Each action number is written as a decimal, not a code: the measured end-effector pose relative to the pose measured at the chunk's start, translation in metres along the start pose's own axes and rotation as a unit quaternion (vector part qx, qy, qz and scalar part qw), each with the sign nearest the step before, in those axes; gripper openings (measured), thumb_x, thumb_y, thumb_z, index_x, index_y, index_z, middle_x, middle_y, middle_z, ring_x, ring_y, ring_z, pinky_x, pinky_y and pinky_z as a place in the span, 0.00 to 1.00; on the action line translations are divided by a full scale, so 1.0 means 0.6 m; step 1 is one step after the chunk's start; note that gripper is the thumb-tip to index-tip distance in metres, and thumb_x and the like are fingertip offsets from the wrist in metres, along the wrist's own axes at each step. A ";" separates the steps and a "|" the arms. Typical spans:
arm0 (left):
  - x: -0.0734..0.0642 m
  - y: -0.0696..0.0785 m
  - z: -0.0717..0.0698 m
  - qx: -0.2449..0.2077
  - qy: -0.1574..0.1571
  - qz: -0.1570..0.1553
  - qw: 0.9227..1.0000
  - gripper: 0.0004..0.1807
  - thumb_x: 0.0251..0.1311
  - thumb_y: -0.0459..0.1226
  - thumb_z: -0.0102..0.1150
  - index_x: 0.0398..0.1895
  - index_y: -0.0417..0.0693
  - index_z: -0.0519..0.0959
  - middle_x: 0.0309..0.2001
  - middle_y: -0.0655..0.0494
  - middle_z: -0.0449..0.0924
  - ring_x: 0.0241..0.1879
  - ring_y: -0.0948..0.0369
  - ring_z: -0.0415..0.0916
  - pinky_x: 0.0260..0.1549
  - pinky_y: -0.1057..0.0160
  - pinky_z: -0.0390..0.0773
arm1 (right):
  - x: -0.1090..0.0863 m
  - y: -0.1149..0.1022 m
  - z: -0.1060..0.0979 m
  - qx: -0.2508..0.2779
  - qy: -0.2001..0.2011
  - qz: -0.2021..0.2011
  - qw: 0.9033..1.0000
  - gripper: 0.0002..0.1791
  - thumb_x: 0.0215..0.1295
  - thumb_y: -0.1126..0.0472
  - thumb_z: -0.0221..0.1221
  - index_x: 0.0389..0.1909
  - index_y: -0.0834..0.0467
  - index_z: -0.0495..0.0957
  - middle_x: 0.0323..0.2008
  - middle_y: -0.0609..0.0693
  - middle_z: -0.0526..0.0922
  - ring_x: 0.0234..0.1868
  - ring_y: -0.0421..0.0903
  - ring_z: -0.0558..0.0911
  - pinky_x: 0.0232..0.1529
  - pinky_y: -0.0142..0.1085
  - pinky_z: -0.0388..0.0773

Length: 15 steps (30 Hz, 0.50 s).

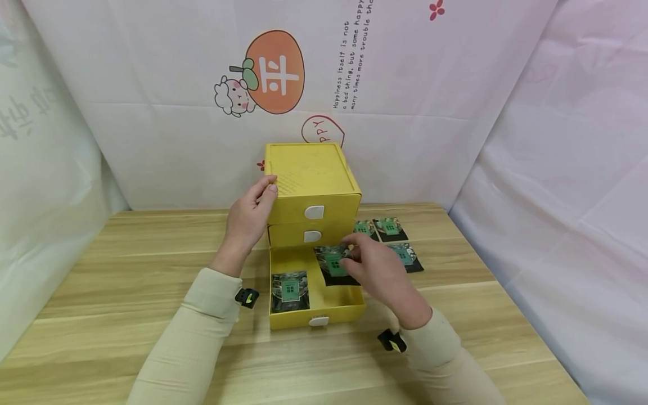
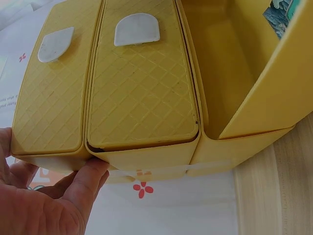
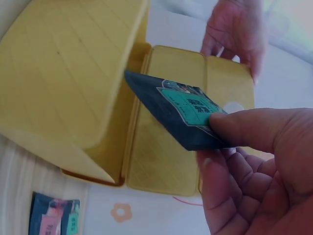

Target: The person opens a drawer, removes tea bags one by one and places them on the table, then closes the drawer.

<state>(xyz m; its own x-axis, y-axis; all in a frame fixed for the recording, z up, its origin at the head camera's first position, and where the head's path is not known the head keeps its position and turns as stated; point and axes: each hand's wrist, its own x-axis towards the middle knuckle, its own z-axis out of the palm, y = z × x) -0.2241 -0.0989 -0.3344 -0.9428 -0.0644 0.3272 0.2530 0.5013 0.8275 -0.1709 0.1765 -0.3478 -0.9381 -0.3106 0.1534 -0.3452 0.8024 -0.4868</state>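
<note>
A yellow three-tier drawer box [image 1: 314, 169] stands on the table, its bottom drawer [image 1: 334, 318] pulled out. My left hand [image 1: 248, 216] holds the box's upper left side, fingers at the top edge; the left wrist view shows the thumb [image 2: 90, 178] against the side wall. Over the open drawer, my right hand [image 1: 382, 270] pinches a dark, flat sachet with a green label [image 1: 331, 264] between thumb and fingers. The right wrist view shows this sachet [image 3: 176, 107] tilted. Another dark sachet [image 1: 290, 291] lies inside the drawer at the left.
Several more sachets [image 1: 390, 228] lie on the wooden table [image 1: 167, 264] right of the box. The upper two drawers, with white tabs [image 1: 314, 212], are closed. A printed white cloth [image 1: 192, 152] hangs behind, and cloths flank both sides.
</note>
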 end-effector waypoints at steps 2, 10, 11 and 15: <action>0.000 0.000 0.000 0.001 0.001 0.001 1.000 0.30 0.79 0.62 0.39 0.76 0.66 0.71 0.72 0.56 0.75 0.68 0.50 0.75 0.61 0.42 0.76 | -0.002 0.005 -0.006 0.004 0.007 -0.001 1.000 0.23 0.71 0.55 0.66 0.63 0.55 0.78 0.35 0.44 0.85 0.29 0.39 0.79 0.34 0.39 0.79; -0.001 0.001 0.000 0.000 0.000 0.004 1.000 0.30 0.79 0.61 0.40 0.77 0.65 0.70 0.72 0.56 0.75 0.68 0.50 0.75 0.61 0.42 0.76 | -0.010 0.017 -0.028 0.018 0.034 -0.009 0.999 0.22 0.72 0.57 0.64 0.64 0.58 0.77 0.34 0.46 0.81 0.28 0.41 0.76 0.32 0.37 0.73; -0.001 0.001 0.000 0.000 0.000 0.004 1.000 0.30 0.79 0.61 0.40 0.77 0.65 0.70 0.72 0.56 0.75 0.68 0.50 0.75 0.60 0.42 0.76 | -0.011 0.018 -0.031 0.021 0.035 -0.007 0.999 0.22 0.72 0.57 0.64 0.64 0.58 0.77 0.34 0.46 0.81 0.28 0.42 0.75 0.32 0.38 0.72; -0.002 0.002 -0.001 -0.003 -0.001 0.002 1.000 0.30 0.79 0.61 0.40 0.77 0.64 0.70 0.72 0.56 0.75 0.68 0.50 0.75 0.60 0.42 0.76 | -0.013 0.024 -0.043 0.038 0.037 0.002 0.999 0.22 0.74 0.59 0.62 0.65 0.60 0.75 0.35 0.49 0.81 0.27 0.43 0.74 0.33 0.38 0.72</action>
<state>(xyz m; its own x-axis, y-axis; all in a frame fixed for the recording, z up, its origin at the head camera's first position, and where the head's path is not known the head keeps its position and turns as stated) -0.2225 -0.0986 -0.3334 -0.9421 -0.0601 0.3299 0.2586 0.4963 0.8288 -0.1693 0.2039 -0.3339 -0.9401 -0.2667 0.2124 -0.3406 0.7624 -0.5503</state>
